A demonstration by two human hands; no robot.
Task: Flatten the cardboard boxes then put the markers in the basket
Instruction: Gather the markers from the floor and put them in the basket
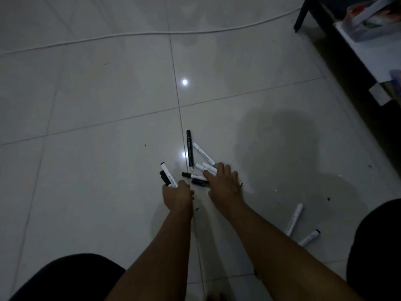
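Observation:
Several markers lie scattered on the pale tiled floor in dim light. My left hand (178, 195) grips a small bunch of markers (167, 176), white and black, pointing away from me. My right hand (223, 183) reaches over the pile with fingers spread, touching white markers (207, 167) and a dark one (199, 182). A long black marker (189, 148) and a white marker (202, 153) lie just beyond the hands. Two more white markers (294, 219) (309, 237) lie apart at the right. No basket or cardboard box is in view.
A white cable (152, 33) runs across the floor at the back. A dark furniture leg (300, 16) and a low shelf with a plastic box (368, 20) stand at the upper right. My dark-clad knees (65, 279) (377, 246) frame the bottom corners.

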